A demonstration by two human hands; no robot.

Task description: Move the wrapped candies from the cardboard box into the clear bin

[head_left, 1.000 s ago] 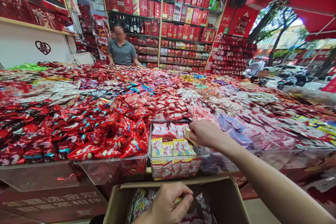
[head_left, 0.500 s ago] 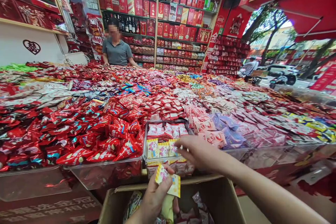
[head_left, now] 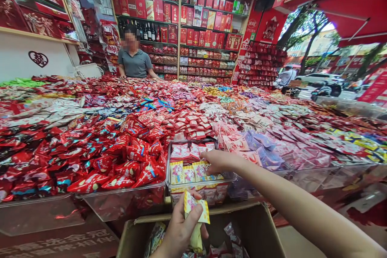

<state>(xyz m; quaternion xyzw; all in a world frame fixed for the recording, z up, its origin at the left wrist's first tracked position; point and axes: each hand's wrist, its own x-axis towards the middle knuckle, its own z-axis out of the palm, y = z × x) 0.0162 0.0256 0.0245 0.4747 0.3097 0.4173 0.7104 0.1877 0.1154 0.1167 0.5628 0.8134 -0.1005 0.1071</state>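
My left hand (head_left: 185,222) is closed around a few small yellow-and-white packets (head_left: 198,209), held over an open cardboard box (head_left: 250,225). My right hand (head_left: 216,162) reaches into a clear plastic bin (head_left: 169,177) just beyond the box. Its fingers are spread and lie over the packets on the bin's right side; whether they grip one cannot be made out. A row of matching yellow-edged packets (head_left: 189,174) stands at the front of this bin, with red-and-white packets (head_left: 184,152) behind. Several wrapped pieces (head_left: 231,234) lie inside the box.
Red shiny packets (head_left: 121,169) heap up left of the bin, and pink (head_left: 237,143) and purple ones (head_left: 269,155) to its right. A person in a grey shirt (head_left: 134,62) stands behind the display. Shelves of bottles and red boxes (head_left: 208,36) line the back wall.
My right hand has moved down onto the packets in the bin. My left hand has shifted slightly right and still holds its packets.
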